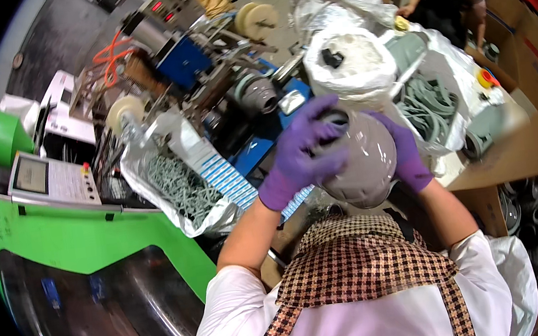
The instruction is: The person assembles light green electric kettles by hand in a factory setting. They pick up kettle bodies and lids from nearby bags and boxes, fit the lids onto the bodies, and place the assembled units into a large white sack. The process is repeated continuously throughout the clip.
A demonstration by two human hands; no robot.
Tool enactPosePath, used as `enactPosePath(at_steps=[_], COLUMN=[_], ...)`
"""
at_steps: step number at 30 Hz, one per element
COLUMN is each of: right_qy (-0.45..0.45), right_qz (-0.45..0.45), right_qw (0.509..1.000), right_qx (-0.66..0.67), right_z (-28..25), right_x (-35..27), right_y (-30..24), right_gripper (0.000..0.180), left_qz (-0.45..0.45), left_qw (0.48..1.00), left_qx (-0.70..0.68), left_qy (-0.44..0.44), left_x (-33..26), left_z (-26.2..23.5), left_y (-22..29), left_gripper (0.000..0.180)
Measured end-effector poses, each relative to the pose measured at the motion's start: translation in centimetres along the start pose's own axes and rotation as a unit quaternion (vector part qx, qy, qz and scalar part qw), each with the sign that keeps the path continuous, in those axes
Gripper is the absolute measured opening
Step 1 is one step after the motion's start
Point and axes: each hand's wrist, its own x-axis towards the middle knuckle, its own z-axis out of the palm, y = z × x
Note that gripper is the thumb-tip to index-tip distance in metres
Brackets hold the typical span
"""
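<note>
one glossy grey part [371, 155]: held near, at centre, cupped on its right by the purple-gloved right hand [408, 151], met at the neck by a half-curled, blurred left hand [301, 156]; could not tell whether gripped there. looked stiff, fairly light, probably slippery; best taken round the wide body. counted one grey strand tangle [184, 185] left, one grey strip heap [431, 106] right, one co-worker [441, 9] far right.

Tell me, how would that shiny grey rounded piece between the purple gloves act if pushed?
The grey piece might roll on its side, given its rounded body. It may be slippery, since bright highlights suggest a smooth surface. It's probably stiff: its outline shows no sagging between the left hand and right hand.
</note>
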Motion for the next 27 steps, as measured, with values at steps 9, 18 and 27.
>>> enactPosePath(at_steps=[9,18,27], right_qy=[-0.200,-0.184,-0.238], right_qz=[0.210,0.169,0.162], right_qw=[0.956,0.964,0.945], right_qx=[0.034,0.090,0.156], right_z=[6.7,11.4,10.6], right_x=[11.0,12.5,15.3], right_y=[-8.1,-4.9,-2.9], right_gripper=[0.039,0.060,0.073], left_qz=[-0.078,-0.205,-0.216], left_qw=[0.950,0.939,0.944], left_qx=[0.170,0.189,0.178], left_qy=[0.249,0.203,0.172], left_x=[3.7,4.2,4.3], left_z=[-18.3,-17.9,-17.9], left_y=[3.9,1.1,0.8], left_gripper=[0.032,0.039,0.027])
